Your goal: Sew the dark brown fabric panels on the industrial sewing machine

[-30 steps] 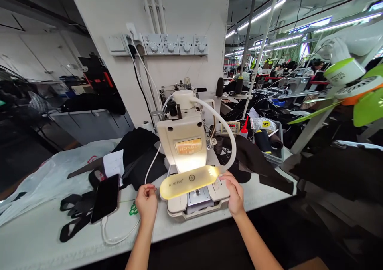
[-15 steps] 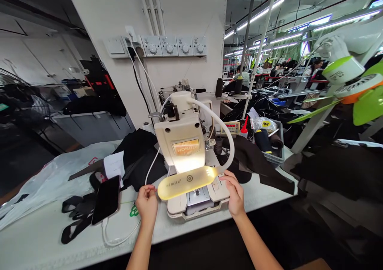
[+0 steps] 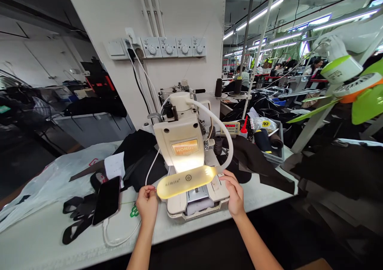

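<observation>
A white sewing machine (image 3: 164, 146) with an orange nameplate stands on the table. A lit, yellowish lamp (image 3: 170, 185) on a white bendy neck hangs in front of its head and hides the needle area. My left hand (image 3: 147, 204) is closed in a pinch beside the lamp's left end, left of the machine bed; whatever its fingertips hold is too small to make out. Curled at the bed's right edge, my right hand (image 3: 235, 194) has its fingertips just under the lamp's right end. What they grip cannot be seen. Between the hands lies a metal plate (image 3: 199, 193).
Left of the machine lie a phone (image 3: 106, 201) with a white cable, black straps (image 3: 76, 230), black fabric (image 3: 143, 154) and a plastic bag (image 3: 60, 178). To the right are a control box (image 3: 229, 128), a red-tipped bottle (image 3: 244, 128), a bin (image 3: 279, 156) and a green-bladed fan (image 3: 359, 98).
The metal plate on the machine bed has shifted backward, baring a pale surface in front of it. Both hands keep nearly the same place and pose.
</observation>
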`<action>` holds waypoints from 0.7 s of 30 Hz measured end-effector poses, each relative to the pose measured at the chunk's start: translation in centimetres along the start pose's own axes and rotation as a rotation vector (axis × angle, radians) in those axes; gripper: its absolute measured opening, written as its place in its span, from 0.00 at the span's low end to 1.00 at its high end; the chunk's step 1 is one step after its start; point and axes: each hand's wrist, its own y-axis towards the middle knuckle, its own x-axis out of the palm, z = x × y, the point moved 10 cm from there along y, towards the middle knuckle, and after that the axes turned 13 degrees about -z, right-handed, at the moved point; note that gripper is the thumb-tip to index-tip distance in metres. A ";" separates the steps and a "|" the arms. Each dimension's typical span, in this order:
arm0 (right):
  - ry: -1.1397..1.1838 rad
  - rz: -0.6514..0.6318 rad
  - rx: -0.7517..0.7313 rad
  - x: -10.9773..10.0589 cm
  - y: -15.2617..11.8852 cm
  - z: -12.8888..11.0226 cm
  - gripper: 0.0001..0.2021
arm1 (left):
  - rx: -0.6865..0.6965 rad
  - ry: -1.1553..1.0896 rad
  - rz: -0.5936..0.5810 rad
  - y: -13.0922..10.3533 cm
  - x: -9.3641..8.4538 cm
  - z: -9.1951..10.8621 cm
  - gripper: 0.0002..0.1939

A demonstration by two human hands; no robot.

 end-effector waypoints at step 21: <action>0.000 -0.012 -0.006 0.0 0.0 0.0 0.12 | 0.007 0.023 -0.005 -0.1 0.0 0.2 0.06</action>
